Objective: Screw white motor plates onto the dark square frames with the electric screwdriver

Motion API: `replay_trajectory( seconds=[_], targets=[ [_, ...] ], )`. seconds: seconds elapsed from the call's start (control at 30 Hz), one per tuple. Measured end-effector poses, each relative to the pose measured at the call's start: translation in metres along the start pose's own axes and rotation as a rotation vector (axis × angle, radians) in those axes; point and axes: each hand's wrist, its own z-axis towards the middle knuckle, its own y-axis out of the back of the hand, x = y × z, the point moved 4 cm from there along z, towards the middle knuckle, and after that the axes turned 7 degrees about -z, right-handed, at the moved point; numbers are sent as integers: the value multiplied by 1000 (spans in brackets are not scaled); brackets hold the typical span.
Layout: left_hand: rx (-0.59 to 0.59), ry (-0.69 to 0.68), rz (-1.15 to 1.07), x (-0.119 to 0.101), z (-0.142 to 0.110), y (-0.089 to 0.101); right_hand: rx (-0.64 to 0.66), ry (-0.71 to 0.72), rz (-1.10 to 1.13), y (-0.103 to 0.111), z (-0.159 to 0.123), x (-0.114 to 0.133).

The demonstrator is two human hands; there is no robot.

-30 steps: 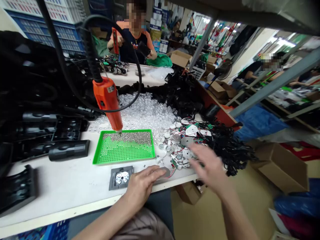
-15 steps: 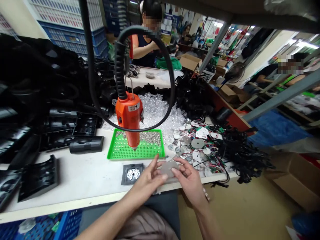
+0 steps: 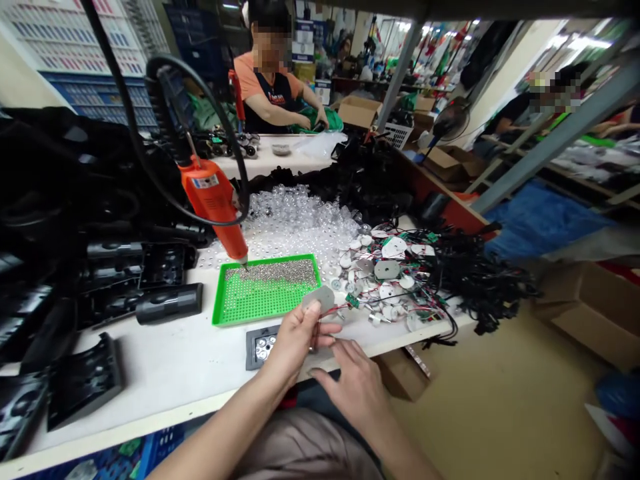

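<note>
My left hand pinches a flat grey plate with rounded ends between thumb and fingers, above the front edge of the table. Red wires and a small green circuit board show just right of the plate; I cannot tell whether they are joined to it. Close below the left fingertips is my right hand, its thumb apart from its stretched fingers, nothing visible in it. Left of the hands lies a dark block holding a clear round lens cluster, partly hidden by my left hand.
An orange electric screwdriver hangs tilted over a green tray of small screws. Behind are clear lenses; to the right, wired discs and plates. Black housings fill the left. Another person works across.
My left hand has raised and tilted the plate, while my right hand has let go and dropped lower. The screwdriver now hangs tilted. The view has shifted, and the person opposite has lowered their arms.
</note>
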Motion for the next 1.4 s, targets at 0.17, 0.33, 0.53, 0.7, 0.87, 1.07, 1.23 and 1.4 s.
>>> replay_trajectory(
  seconds=[0.17, 0.33, 0.53, 0.7, 0.87, 1.07, 1.23, 1.4],
  targets=[
    [-5, 8, -7, 0, -5, 0, 23, -81, 132, -19, 8, 3],
    [22, -146, 222, -8, -4, 22, 58, -165, 333, 6, 0, -19],
    [134, -197, 568, 7, 1, 38, -238, 65, 290, 47, -2, -24],
    [234, -186, 651, 16, 0, 34, -193, 202, 200, 55, 24, -18],
    [226, -194, 862, 10, -5, 34, -34, 492, 39, 54, 39, -5],
    [228, -204, 906, 2, -14, 31, 34, 765, -299, 58, 42, 14],
    [400, -39, 608, 8, -21, 31, 218, 808, -182, 52, 41, 15],
    [396, -10, 441, 8, -25, 49, 273, 579, 94, 46, 42, 4]
  ],
)
